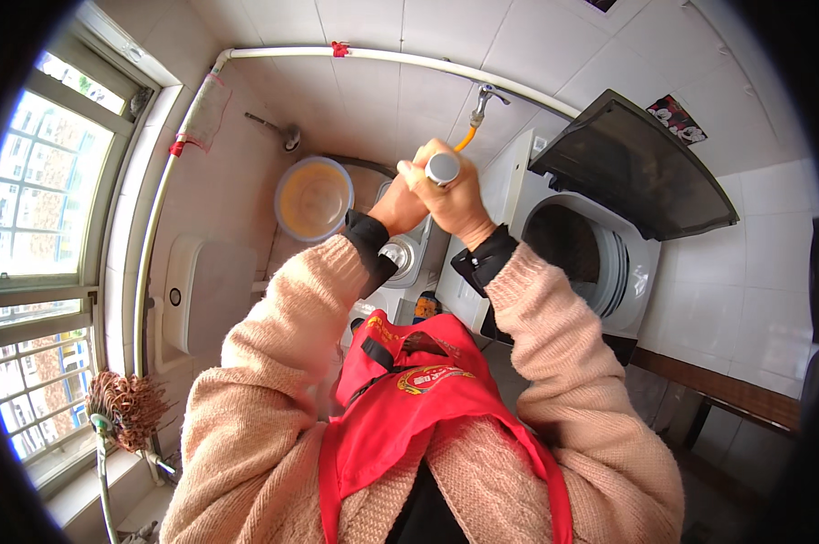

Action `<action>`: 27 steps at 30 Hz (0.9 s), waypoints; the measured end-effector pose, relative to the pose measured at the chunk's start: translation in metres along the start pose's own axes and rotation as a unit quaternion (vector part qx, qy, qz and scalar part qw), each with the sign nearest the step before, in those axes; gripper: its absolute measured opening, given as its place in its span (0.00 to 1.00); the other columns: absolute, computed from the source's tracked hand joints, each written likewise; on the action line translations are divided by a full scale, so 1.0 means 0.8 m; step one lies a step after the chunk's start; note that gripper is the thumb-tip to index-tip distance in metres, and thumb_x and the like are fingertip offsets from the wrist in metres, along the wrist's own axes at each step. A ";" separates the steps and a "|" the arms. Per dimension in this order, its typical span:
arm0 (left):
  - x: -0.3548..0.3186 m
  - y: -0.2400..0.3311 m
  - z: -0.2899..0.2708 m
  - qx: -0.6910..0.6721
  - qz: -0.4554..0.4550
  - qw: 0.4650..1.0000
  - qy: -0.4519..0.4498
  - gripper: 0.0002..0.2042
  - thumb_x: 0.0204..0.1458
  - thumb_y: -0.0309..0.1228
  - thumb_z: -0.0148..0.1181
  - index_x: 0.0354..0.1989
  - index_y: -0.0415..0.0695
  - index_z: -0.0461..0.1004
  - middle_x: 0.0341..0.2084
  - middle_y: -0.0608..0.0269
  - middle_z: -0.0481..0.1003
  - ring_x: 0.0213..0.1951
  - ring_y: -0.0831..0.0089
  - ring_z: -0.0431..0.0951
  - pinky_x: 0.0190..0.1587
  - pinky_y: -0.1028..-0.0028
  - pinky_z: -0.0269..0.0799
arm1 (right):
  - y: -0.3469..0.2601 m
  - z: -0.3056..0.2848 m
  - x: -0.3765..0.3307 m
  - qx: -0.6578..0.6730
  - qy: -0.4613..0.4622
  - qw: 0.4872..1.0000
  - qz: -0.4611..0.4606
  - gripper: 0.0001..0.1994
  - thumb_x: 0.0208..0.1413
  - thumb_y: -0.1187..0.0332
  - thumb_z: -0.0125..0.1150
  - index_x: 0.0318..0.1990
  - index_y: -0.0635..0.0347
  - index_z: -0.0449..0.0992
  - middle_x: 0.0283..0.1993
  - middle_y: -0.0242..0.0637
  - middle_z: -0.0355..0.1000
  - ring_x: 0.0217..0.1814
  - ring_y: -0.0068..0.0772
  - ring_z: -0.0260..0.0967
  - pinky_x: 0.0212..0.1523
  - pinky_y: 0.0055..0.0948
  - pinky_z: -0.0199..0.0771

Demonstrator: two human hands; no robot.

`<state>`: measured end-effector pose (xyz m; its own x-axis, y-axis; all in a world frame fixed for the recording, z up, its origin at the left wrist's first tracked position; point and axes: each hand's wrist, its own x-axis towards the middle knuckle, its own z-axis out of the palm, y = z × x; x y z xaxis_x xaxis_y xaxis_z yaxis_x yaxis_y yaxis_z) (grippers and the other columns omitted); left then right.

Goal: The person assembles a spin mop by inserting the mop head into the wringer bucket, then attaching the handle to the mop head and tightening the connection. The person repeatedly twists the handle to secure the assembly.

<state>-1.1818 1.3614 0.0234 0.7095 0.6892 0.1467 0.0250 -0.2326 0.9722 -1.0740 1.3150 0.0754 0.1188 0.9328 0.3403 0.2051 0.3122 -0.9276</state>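
Both of my hands are closed round a pole whose round grey end cap points up toward me. My left hand grips it from the left, and my right hand wraps it from the right. Most of the pole's length and its lower end are hidden behind my hands and wrists. Below my left wrist is a light grey fixture or tub with a round metal part; its kind is unclear. A round pale basin with a yellowish inside stands to the left of my hands.
A washing machine stands at right, its dark lid raised. A tap with a yellow hose is on the far wall. A brown string mop leans by the window. A wooden bench is at lower right.
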 end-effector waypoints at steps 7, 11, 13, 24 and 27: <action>-0.016 -0.093 0.004 0.111 -0.025 0.994 -0.005 0.08 0.54 0.23 0.58 0.42 0.40 0.72 0.38 0.59 0.75 0.43 0.71 0.72 0.47 0.68 0.71 | 0.055 0.014 -0.025 -0.077 -0.070 0.991 0.080 0.12 0.56 0.65 0.66 0.30 0.60 0.69 0.25 0.30 0.67 0.29 0.21 0.61 0.34 0.25 0.68; 0.000 -0.035 -0.006 0.148 0.050 0.987 0.028 0.11 0.53 0.22 0.58 0.46 0.38 0.71 0.40 0.54 0.76 0.43 0.63 0.75 0.47 0.65 0.72 | 0.002 -0.005 0.008 -0.089 -0.107 0.988 0.067 0.10 0.57 0.66 0.65 0.29 0.59 0.71 0.25 0.27 0.69 0.29 0.18 0.63 0.36 0.24 0.70; 0.009 0.020 -0.008 0.055 0.086 0.992 0.070 0.15 0.53 0.27 0.60 0.48 0.37 0.71 0.40 0.50 0.77 0.43 0.57 0.78 0.46 0.63 0.74 | -0.049 -0.023 0.029 -0.004 -0.096 0.995 -0.017 0.10 0.59 0.68 0.63 0.28 0.60 0.72 0.25 0.27 0.70 0.28 0.18 0.67 0.35 0.25 0.72; 0.007 0.048 -0.013 0.006 0.030 1.000 0.000 0.12 0.54 0.27 0.59 0.45 0.39 0.68 0.38 0.58 0.73 0.42 0.70 0.71 0.47 0.68 0.70 | -0.048 -0.004 0.026 0.055 -0.026 0.998 -0.033 0.11 0.56 0.73 0.64 0.25 0.58 0.68 0.21 0.24 0.66 0.24 0.14 0.62 0.29 0.21 0.66; 0.004 -0.008 -0.010 0.027 0.019 0.999 0.010 0.10 0.55 0.27 0.59 0.44 0.40 0.68 0.37 0.59 0.73 0.41 0.71 0.71 0.46 0.68 0.70 | 0.001 0.002 0.012 0.006 -0.024 1.000 -0.002 0.12 0.55 0.70 0.66 0.26 0.59 0.68 0.22 0.25 0.66 0.26 0.16 0.59 0.29 0.23 0.65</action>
<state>-1.1857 1.3705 0.0191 0.6966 0.6926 0.1872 0.0362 -0.2945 0.9550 -1.0741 1.3243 0.0773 0.0721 0.9390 0.3363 0.1947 0.3175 -0.9281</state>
